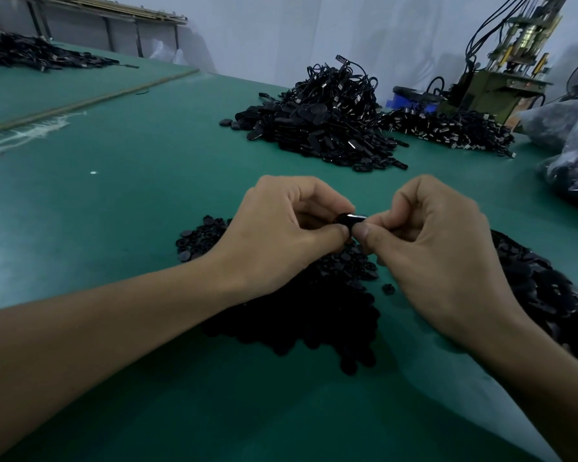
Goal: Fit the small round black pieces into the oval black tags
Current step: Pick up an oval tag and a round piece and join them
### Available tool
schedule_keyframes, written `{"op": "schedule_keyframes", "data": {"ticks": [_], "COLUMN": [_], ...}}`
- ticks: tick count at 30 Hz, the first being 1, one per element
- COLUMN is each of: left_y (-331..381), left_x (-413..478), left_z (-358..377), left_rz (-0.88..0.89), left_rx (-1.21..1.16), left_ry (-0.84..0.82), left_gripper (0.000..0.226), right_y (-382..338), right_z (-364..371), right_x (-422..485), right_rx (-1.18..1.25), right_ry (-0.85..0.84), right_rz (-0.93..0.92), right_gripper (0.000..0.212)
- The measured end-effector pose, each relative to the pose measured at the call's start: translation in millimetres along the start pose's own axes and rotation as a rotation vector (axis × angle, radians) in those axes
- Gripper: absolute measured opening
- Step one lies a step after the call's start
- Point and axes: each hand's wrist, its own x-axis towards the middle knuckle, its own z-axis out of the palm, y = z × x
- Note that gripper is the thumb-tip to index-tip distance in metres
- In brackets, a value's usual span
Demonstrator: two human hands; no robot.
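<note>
1. I see 2 hands up over the near heaps: left hand (281, 228) and right hand (437, 241). Both have fingers curled, thumb + forefinger tips pinching 1 tag (351, 219) between them, one hand per end, above the table (114, 195).
2. Can't tell if a round piece sits in that tag (fingertips cover most of it).
3. Round pieces (314, 311): 1 heap under and around the left wrist, too many to count. 1 stray piece (388, 289) lies alone just beside the right hand.
4. Tag heap (548, 295): 1, at the right edge, partly under the right forearm.
5. Far side: 1 tall heap w/ cords (321, 128), 1 flatter heap (447, 128) just right of it, and 1 far-left heap (37, 55).
6. Behind those: 1 blue bin (411, 98) and 1 machine (508, 61) w/ black cables. Clear bags (574, 155) of dark parts sit at the right edge.
7. Writing: any marks on the machine are too blurred to read.
</note>
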Motion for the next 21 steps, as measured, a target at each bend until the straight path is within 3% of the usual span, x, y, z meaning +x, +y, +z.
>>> {"op": "schedule_keyframes", "data": {"ticks": [8,21], "left_y": [1.8,5.3], "left_x": [-4.2,-5.9], "left_z": [4.8,3.7], "left_rz": [0.095,0.142], "left_rx": [0.208,0.345], "left_ry": [0.082,0.118], "left_gripper": [0.027,0.019], "right_y": [-5.1,-3.1], "right_z": [3.5,-3.9], "right_x": [-1.6,-4.1], "right_rx": [0.018,0.013], "right_ry": [0.01,-0.089], "right_rz": [0.025,-0.04], "right_gripper": [0.034,0.032]}}
